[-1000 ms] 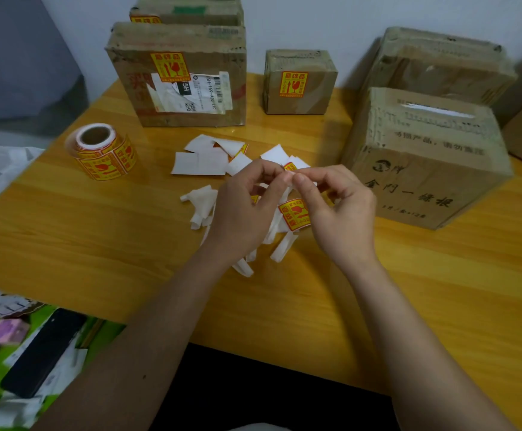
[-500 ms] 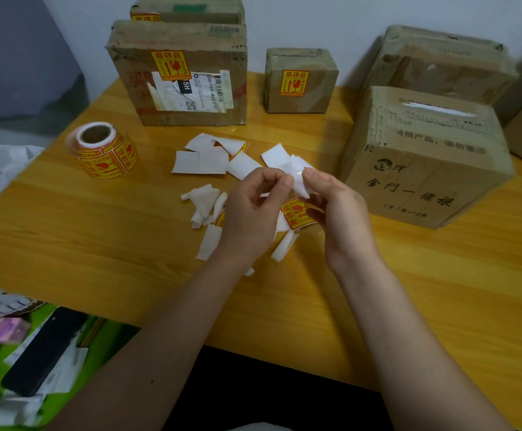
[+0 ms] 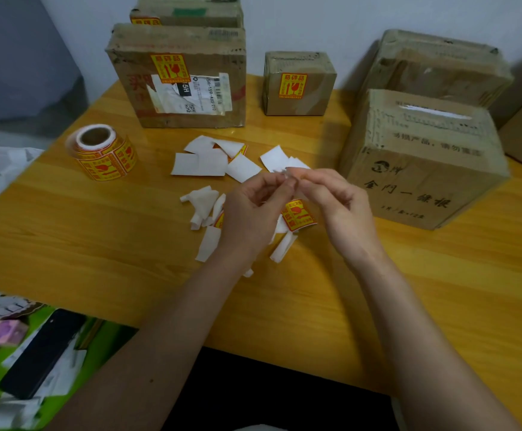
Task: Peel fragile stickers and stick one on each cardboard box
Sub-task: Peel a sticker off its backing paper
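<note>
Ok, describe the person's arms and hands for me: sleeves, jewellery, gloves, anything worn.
Both forearms are bare as far up as the picture shows; no sleeve reaches into view. The left hand and the right hand wear no gloves. No watch, bracelet or ring shows on the sides that face the camera. The fingernails look short and unpainted, though they are small in the picture.

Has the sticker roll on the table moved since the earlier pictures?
No. The sticker roll stays left of the labelled box, same spot on the table.

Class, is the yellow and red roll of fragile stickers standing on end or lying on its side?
On end: the yellow and red sticker roll shows its hollow core facing upward.
</note>
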